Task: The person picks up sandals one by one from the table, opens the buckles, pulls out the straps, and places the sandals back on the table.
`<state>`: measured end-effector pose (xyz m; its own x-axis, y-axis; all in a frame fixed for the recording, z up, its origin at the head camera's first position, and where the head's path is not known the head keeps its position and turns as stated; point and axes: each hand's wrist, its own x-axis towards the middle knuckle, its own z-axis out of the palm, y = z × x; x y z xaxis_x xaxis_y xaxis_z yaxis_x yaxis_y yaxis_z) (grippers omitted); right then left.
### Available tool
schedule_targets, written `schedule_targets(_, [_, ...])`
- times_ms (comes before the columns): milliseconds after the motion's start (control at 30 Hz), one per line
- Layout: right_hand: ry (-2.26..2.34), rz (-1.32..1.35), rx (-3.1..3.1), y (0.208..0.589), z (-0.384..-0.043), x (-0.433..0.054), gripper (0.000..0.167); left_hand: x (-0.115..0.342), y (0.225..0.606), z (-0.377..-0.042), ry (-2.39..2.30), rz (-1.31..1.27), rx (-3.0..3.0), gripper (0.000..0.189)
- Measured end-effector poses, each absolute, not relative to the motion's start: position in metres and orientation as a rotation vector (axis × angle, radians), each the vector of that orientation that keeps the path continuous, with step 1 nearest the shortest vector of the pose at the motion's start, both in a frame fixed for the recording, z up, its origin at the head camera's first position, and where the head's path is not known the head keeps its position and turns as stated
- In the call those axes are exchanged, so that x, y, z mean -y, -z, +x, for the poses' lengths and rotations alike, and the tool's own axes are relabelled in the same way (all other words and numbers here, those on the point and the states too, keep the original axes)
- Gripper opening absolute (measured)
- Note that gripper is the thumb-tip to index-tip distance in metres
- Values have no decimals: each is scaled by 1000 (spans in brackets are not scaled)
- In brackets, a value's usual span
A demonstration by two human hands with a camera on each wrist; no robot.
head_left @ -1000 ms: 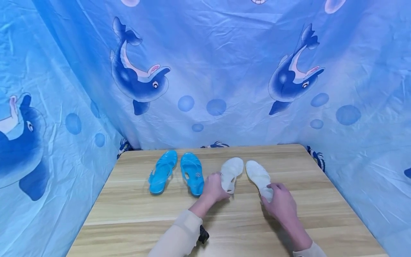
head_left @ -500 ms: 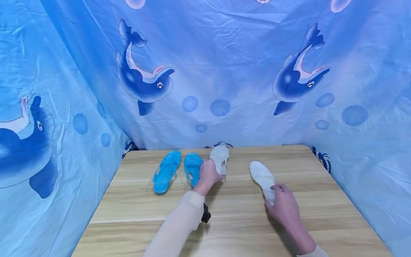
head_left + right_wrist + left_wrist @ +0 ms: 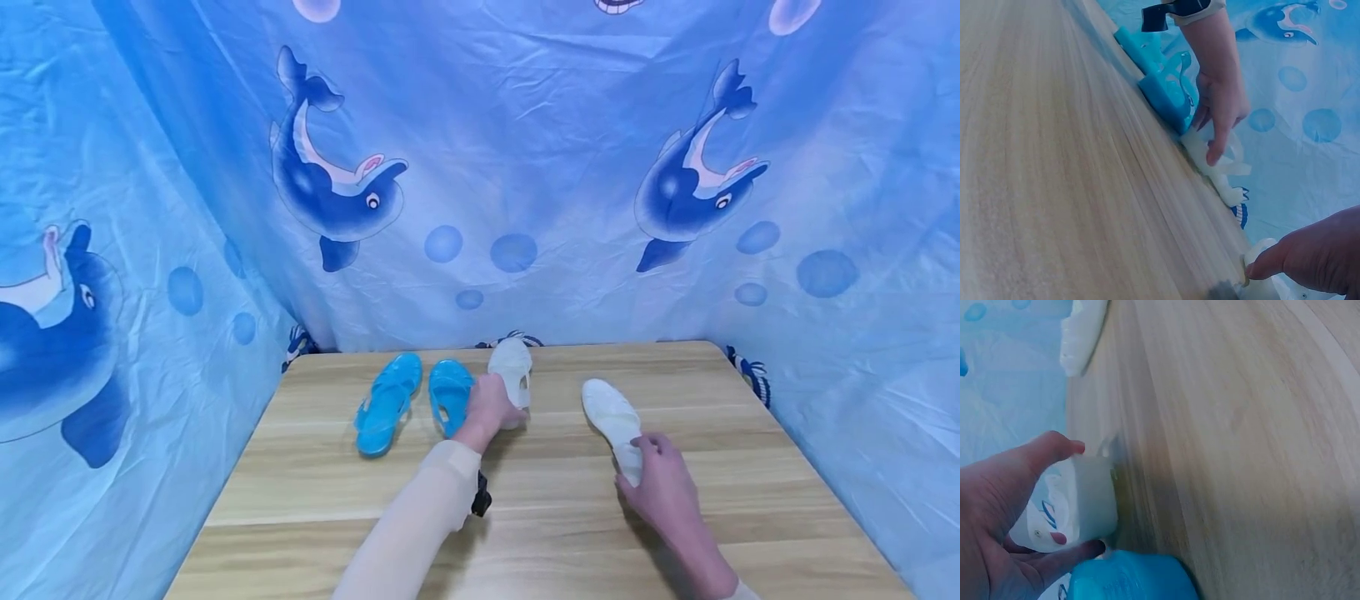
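Note:
A white jelly sandal (image 3: 511,360) lies at the back of the table beside the blue pair. My left hand (image 3: 491,406) grips it by the heel; in the left wrist view thumb and fingers hold the two sides of the white heel (image 3: 1094,497). Farther right, a second white sandal (image 3: 611,412) points its toe away and to the left. My right hand (image 3: 663,483) pinches its heel end. Two blue sandals stand at the left: the outer one (image 3: 388,404) is in full view, while the inner one (image 3: 448,392) is partly hidden behind my left hand.
The wooden table (image 3: 555,517) carries the sandals. Blue dolphin-print cloth (image 3: 480,167) hangs behind it and on both sides. Striped rope ends (image 3: 750,375) show near its back corners. A dark device (image 3: 482,496) sits at my left wrist.
My left hand has carried its white sandal left and back, close to the inner blue sandal. My right hand keeps hold of the other white sandal in about the same place.

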<state>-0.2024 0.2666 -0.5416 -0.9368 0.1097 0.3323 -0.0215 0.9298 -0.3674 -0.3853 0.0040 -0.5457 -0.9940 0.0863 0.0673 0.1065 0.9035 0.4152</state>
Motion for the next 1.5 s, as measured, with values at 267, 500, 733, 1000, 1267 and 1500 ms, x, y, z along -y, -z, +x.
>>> schedule_targets(267, [-570, -65, 2700, 545, -204, -266, 61, -6, 510, -352, 638, -116, 3105, 65])
schedule_targets(500, [-568, -101, 2728, 542, -203, -268, 61, -11, 505, -338, 600, -187, 3147, 62])
schedule_targets(733, [-556, -91, 2736, 541, -204, -267, 61, -13, 500, -330, 545, -206, 3138, 71])
schedule_targets(1000, [-565, -9, 2683, 540, -206, -259, 61, -27, 464, -322, 259, -406, 2993, 79])
schedule_targets(1267, [-589, 145, 2623, 539, -203, -240, 58, -38, 444, -308, 540, -505, 2746, 40])
schedule_targets(1500, [-548, 165, 2609, 543, -188, -220, 58, -45, 445, -292, 694, -603, 2803, 37])
